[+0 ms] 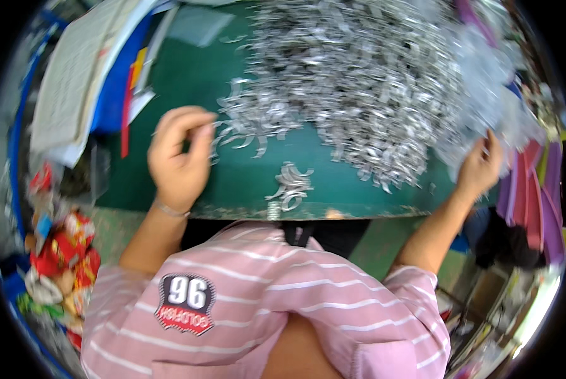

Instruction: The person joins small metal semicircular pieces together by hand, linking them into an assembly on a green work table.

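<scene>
A large heap of small curved silver metal pieces (pixel 352 76) covers the far middle and right of a green tabletop (pixel 232 183). My left hand (pixel 180 155) is at the heap's left edge, its fingers curled and thumb and forefinger pinched together. A few of the pieces lie right beside the fingertips; what the pinch holds, if anything, is hard to make out. On the right, my right hand (pixel 482 167) closes its fingers at the edge of a clear plastic bag (pixel 485 82). A small separate pile of metal pieces (pixel 291 186) lies near the table's front edge.
Papers and a blue folder (pixel 122 88) lie at the far left. A clear plastic sheet (pixel 201 25) rests behind. Red and yellow packages (pixel 68 252) are below on the left. Purple and pink strips (pixel 532 189) hang at the right. The table's front edge (pixel 258 211) is worn.
</scene>
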A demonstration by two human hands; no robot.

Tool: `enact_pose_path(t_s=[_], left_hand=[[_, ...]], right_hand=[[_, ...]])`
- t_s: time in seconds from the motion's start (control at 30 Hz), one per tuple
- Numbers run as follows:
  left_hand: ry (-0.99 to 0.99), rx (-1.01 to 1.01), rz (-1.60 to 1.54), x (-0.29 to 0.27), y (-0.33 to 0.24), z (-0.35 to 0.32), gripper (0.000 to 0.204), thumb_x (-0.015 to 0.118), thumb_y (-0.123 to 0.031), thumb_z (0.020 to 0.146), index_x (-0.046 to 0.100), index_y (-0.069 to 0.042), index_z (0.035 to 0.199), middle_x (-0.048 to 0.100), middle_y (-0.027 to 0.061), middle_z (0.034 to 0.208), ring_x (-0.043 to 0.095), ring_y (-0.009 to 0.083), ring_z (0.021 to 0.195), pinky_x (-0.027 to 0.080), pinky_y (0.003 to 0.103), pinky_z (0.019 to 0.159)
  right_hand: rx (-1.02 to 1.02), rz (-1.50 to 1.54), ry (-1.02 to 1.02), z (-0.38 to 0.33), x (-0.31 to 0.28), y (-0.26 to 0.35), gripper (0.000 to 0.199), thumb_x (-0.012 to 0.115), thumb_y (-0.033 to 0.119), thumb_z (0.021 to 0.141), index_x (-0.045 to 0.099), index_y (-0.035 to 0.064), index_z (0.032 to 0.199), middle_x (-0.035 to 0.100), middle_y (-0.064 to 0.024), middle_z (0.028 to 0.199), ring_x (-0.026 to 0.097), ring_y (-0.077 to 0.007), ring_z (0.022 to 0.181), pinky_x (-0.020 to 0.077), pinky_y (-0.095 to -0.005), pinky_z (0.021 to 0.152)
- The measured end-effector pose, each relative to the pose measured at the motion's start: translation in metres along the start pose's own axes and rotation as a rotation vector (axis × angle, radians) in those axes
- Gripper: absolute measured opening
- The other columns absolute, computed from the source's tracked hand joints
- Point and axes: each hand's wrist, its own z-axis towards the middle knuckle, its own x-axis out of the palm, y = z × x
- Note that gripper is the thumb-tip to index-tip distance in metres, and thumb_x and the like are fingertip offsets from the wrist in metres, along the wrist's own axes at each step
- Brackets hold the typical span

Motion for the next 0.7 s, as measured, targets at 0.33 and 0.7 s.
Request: enact_pose_path(t_s=[0.33, 0.7], left_hand=[[0.291, 0.25, 0.429, 0.003, 0.004, -0.002, 0.016, 0.077, -0.007, 0.07, 0.068, -0.004, 0.083, 0.059, 0.0083, 0.086, 0.056, 0.0266, 0.08, 0.046, 0.035, 0.073], [0.345, -0.119, -0.099, -0.002, -0.007, -0.004, 0.004, 0.065, -0.004, 0.088, 0.065, 0.0, 0.089, 0.062, 0.004, 0.089, 0.056, 0.0083, 0.068, 0.044, 0.022, 0.06]], right_hand=[[-0.232, 0.97, 0.245, -0.015, -0.001, 0.214, 0.018, 0.065, -0.009, 0.08, 0.068, -0.0024, 0.096, 0.068, -0.0124, 0.098, 0.064, -0.0216, 0.09, 0.0496, -0.0306, 0.082], [-0.337, 1.239, 0.895, -0.069, 0.032, 0.257, 0.017, 0.069, -0.001, 0.078, 0.068, 0.002, 0.094, 0.067, -0.0124, 0.089, 0.064, -0.0294, 0.081, 0.0514, -0.0367, 0.07]])
